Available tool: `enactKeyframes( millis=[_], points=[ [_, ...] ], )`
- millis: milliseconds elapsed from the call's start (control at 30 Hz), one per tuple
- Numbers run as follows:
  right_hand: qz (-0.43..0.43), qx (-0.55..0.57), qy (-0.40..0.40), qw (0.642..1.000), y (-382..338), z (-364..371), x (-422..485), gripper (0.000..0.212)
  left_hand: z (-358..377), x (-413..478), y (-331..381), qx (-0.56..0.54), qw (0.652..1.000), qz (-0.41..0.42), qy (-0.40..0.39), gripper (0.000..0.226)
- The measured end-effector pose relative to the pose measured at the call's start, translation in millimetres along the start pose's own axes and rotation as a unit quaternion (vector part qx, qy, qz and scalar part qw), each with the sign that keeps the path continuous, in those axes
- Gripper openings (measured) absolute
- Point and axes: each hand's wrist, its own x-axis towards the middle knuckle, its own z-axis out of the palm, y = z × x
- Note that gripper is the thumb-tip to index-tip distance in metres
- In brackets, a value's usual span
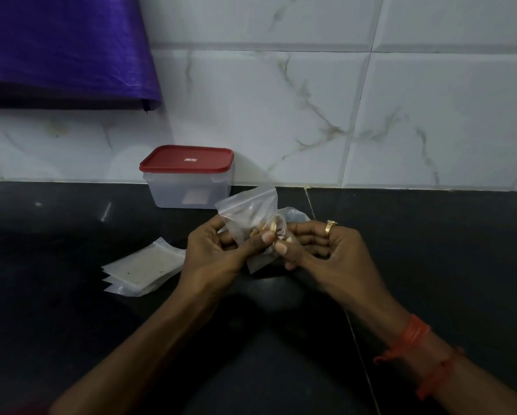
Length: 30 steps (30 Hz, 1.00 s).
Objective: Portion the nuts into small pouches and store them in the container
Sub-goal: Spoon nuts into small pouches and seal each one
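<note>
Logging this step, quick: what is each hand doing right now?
Left hand: pinches the clear pouch of nuts.
Right hand: pinches the same pouch.

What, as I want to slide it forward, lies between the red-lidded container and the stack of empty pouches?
Only bare black counter, in the head view; the container and stack stand apart.

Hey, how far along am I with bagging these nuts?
Done: nothing clearly stored; the container is lidded and what is inside is unclear. In hand: left hand and right hand pinch one pouch holding a few nuts. Left: seal it, open the lid, store it, then fill the stack of flat pouches on the counter.
</note>
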Motion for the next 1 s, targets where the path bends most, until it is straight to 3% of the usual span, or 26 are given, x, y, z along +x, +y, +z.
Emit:
enactKeyframes(
  millis=[133, 300, 500, 600, 1000],
  points=[
    [-0.001, -0.001, 0.025, 1.0, -4, -2, -1, 0.033, 2, -2, 0, 0.011, 1.0, 0.021, -0.016, 0.04],
    [-0.004, -0.009, 0.066, 0.998, -7, -6, 4, 0.037, -4, 0, 8, 0.013, 0.992, 0.073, 0.103, 0.062],
    [0.02, -0.032, 0.231, 0.972, 3, -57, 31, 0.016, -11, 4, 13, 0.059, 0.985, 0.084, 0.138, 0.053],
    [0.067, -0.068, 0.295, 0.951, 19, -85, 47, 0.024, -9, 2, 12, 0.077, 0.985, 0.089, 0.13, 0.054],
    [0.21, -0.299, 0.276, 0.889, 61, -124, 72, 0.027, -10, 3, 9, 0.098, 0.984, 0.095, 0.111, 0.048]
  ],
)
